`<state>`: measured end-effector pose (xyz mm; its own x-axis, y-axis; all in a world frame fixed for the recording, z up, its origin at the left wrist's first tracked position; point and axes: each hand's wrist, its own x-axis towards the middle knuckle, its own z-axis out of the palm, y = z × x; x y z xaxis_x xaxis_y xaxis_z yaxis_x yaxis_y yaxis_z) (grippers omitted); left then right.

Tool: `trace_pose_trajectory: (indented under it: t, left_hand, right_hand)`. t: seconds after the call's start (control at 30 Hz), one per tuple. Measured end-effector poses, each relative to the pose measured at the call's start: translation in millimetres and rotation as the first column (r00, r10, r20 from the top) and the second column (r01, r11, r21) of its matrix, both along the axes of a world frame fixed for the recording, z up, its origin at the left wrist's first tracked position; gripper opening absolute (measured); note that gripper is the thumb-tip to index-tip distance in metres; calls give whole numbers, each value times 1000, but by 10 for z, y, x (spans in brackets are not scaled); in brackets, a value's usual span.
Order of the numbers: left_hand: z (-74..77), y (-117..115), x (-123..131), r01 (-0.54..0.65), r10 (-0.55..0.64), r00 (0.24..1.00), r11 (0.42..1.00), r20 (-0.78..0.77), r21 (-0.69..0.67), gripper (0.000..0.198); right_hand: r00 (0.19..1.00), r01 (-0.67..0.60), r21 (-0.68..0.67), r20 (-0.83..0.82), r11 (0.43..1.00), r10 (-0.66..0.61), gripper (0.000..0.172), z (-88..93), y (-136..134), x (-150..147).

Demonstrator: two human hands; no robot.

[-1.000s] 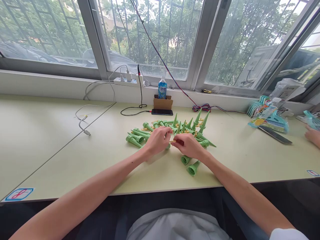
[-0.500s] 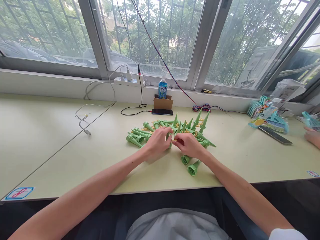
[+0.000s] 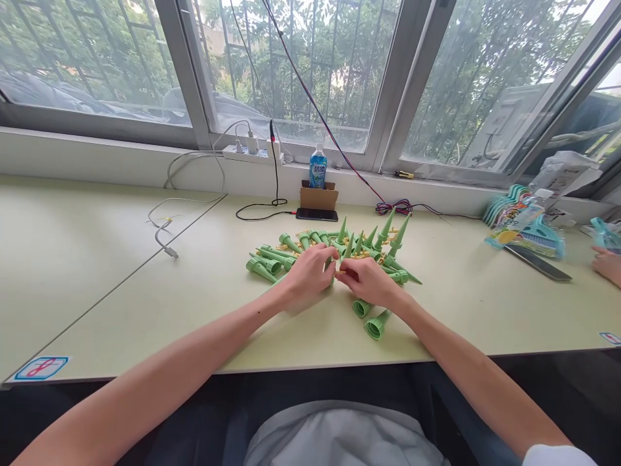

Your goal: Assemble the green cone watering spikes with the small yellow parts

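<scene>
A heap of green plastic cone spikes (image 3: 272, 260) with small yellow parts lies on the pale green table (image 3: 145, 304); several cones (image 3: 394, 236) stand upright at the back. My left hand (image 3: 308, 277) is closed round a green spike at the middle of the heap. My right hand (image 3: 369, 282) meets it, its fingers pinched on a small yellow piece at the spike's end. Two more green spikes (image 3: 373, 323) lie just in front of my right hand.
A drink bottle (image 3: 317, 173) stands behind a small cardboard box (image 3: 318, 197) and a dark phone (image 3: 316, 214). Cables (image 3: 165, 226) trail at the left from a power strip (image 3: 242, 153). Packaged goods (image 3: 521, 223) lie at the right, near another person's hand (image 3: 606, 264).
My hands have stayed together over the heap, with only slight finger motion on the spike. The camera has tipped a little.
</scene>
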<state>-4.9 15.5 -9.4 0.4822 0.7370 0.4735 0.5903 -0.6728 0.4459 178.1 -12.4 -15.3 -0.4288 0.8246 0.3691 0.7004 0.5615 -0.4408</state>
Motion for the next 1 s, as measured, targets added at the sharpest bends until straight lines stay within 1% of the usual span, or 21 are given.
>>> trace_pose_trajectory:
  t: [0.13,0.3,0.4,0.6,0.77,1.0]
  left_hand:
    - [-14,-8,6,16,-16,1000,1000,-8,10,24]
    - [0,-33,33,48,-47,998,999,-40,19,25]
    - [-1,-49,45,61,-59,996,998,-61,26,24]
    - [-7,-68,50,50,-44,993,997,-111,52,23]
    - [8,-73,49,59,-53,992,997,-116,49,24]
    - [-12,-61,44,63,-58,992,997,-108,45,23]
  right_hand:
    - [1000,-10,-4,23,1000,10,28,13,-11,-7]
    - [998,-34,-37,47,999,36,22,7,-10,-2]
    - [998,-33,-53,60,998,36,23,3,-9,0]
    - [997,-22,-65,74,998,26,24,19,-26,-4]
    - [998,-19,-76,66,997,24,24,27,-28,-9]
    - [998,-17,-91,57,996,23,24,32,-39,-12]
